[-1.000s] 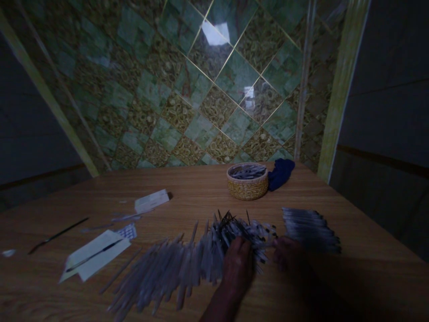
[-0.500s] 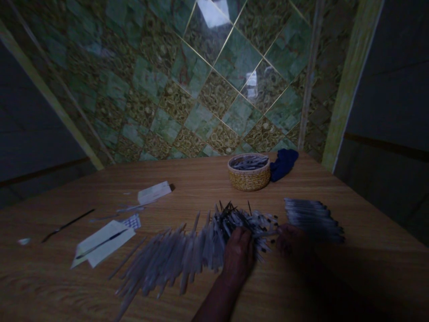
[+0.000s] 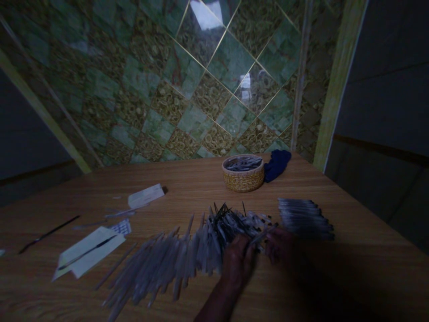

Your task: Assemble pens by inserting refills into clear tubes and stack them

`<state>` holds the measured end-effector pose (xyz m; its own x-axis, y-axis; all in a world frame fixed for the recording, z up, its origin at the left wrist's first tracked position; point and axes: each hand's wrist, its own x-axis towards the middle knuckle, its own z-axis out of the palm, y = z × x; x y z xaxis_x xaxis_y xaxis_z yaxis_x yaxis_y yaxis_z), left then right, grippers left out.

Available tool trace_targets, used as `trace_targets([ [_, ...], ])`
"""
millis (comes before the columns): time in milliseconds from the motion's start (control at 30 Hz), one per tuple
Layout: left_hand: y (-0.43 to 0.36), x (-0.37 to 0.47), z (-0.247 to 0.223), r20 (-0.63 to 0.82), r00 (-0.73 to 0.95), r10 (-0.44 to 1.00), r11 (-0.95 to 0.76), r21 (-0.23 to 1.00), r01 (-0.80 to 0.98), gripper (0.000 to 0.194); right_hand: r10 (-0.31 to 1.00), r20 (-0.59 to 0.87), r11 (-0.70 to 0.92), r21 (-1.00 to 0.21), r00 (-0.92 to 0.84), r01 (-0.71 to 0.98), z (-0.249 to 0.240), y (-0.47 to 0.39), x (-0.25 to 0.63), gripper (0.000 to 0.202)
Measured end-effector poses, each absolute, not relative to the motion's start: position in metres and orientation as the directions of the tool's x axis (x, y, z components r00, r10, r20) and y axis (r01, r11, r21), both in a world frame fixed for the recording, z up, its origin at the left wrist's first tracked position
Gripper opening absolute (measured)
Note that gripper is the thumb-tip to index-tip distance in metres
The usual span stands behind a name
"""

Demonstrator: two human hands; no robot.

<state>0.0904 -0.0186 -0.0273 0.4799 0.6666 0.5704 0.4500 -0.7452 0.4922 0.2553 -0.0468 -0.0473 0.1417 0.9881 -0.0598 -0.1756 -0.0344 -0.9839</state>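
Landmark: the wicker basket (image 3: 243, 180), on the table (image 3: 187, 179), filled with pens. A loose pile of pens (image 3: 167, 264) lies on the near side of the basket, spreading leftward. The left hand (image 3: 237, 259) rests at the pile's right part, nearer the person than the basket, fingers curled; its grip cannot be determined. The right hand (image 3: 279, 245), near side and right of the basket, is nearly closed, fingertips pinching a single pen (image 3: 264, 233) that slants toward the left hand. An aligned row of pens (image 3: 304, 219) lies to the basket's near right. A dark blue cloth (image 3: 277, 165) sits immediately right of the basket.
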Motion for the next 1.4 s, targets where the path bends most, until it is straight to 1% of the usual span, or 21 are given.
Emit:
trace_targets([
  [133, -0.022, 0.092, -0.027, 0.579, 0.508, 0.638, -0.77, 0.454, 0.448, 0.018, 0.992, -0.037, -0.014, -0.982, 0.121, -0.19, -0.049, -0.047, 0.256, 0.04],
  [267, -0.023, 0.092, -0.026, 0.566, 0.505, 0.652, -0.758, 0.467, 0.455, 0.017, 0.991, -0.068, -0.032, -0.958, 0.117, -0.285, -0.055, -0.042, 0.26, 0.04],
  [333, -0.022, 0.092, -0.027, 0.553, 0.505, 0.662, -0.749, 0.471, 0.466, 0.017, 0.988, -0.074, -0.03, -0.953, 0.135, -0.302, -0.056, -0.04, 0.261, 0.041],
  [467, -0.022, 0.091, -0.028, 0.536, 0.523, 0.663, -0.749, 0.458, 0.48, 0.019, 0.986, -0.086, -0.046, -0.963, 0.142, -0.264, -0.053, -0.042, 0.259, 0.041],
  [600, -0.023, 0.092, -0.029, 0.542, 0.535, 0.648, -0.761, 0.458, 0.459, 0.019, 0.99, -0.056, -0.027, -0.976, 0.127, -0.216, -0.051, -0.045, 0.256, 0.041],
  [833, -0.025, 0.093, -0.027, 0.502, 0.555, 0.664, -0.747, 0.484, 0.457, 0.021, 0.991, -0.026, 0.011, -0.963, 0.132, -0.268, -0.056, -0.044, 0.258, 0.038],
  [933, -0.026, 0.094, -0.026, 0.461, 0.553, 0.694, -0.717, 0.516, 0.468, 0.022, 0.989, -0.02, 0.02, -0.964, 0.148, -0.265, -0.056, -0.043, 0.26, 0.038],
  [1000, -0.025, 0.094, -0.027, 0.445, 0.551, 0.706, -0.705, 0.517, 0.486, 0.023, 0.988, -0.023, 0.015, -0.971, 0.155, -0.24, -0.055, -0.043, 0.261, 0.038],
  [1067, -0.025, 0.094, -0.028, 0.43, 0.546, 0.719, -0.693, 0.507, 0.513, 0.024, 0.985, -0.026, 0.002, -0.987, 0.17, -0.163, -0.054, -0.043, 0.262, 0.04],
  [1100, -0.024, 0.094, -0.028, 0.423, 0.544, 0.725, -0.687, 0.503, 0.525, 0.025, 0.982, -0.018, -0.003, -0.997, 0.187, -0.08, -0.053, -0.043, 0.263, 0.041],
  [1167, -0.024, 0.094, -0.027, 0.411, 0.537, 0.737, -0.674, 0.507, 0.537, 0.026, 0.971, 0.028, -0.003, -0.991, 0.236, 0.131, -0.052, -0.045, 0.263, 0.043],
  [1200, -0.023, 0.094, -0.026, 0.406, 0.536, 0.741, -0.67, 0.512, 0.538, 0.026, 0.963, 0.077, 0.013, -0.97, 0.258, 0.241, -0.052, -0.046, 0.263, 0.04],
  [1233, -0.023, 0.093, -0.025, 0.401, 0.534, 0.744, -0.665, 0.518, 0.538, 0.026, 0.95, 0.156, 0.053, -0.934, 0.271, 0.353, -0.051, -0.047, 0.262, 0.035],
  [1300, -0.023, 0.093, -0.024, 0.395, 0.531, 0.75, -0.658, 0.528, 0.537, 0.025, 0.904, 0.36, 0.179, -0.808, 0.23, 0.561, -0.051, -0.051, 0.259, 0.024],
  [1367, -0.023, 0.093, -0.024, 0.394, 0.529, 0.751, -0.656, 0.532, 0.535, 0.023, 0.834, 0.542, 0.301, -0.6, 0.101, 0.741, -0.052, -0.055, 0.255, 0.028],
  [1400, -0.023, 0.094, -0.024, 0.397, 0.53, 0.749, -0.659, 0.533, 0.531, 0.023, 0.802, 0.597, 0.34, -0.481, 0.018, 0.808, -0.053, -0.057, 0.253, 0.03],
])
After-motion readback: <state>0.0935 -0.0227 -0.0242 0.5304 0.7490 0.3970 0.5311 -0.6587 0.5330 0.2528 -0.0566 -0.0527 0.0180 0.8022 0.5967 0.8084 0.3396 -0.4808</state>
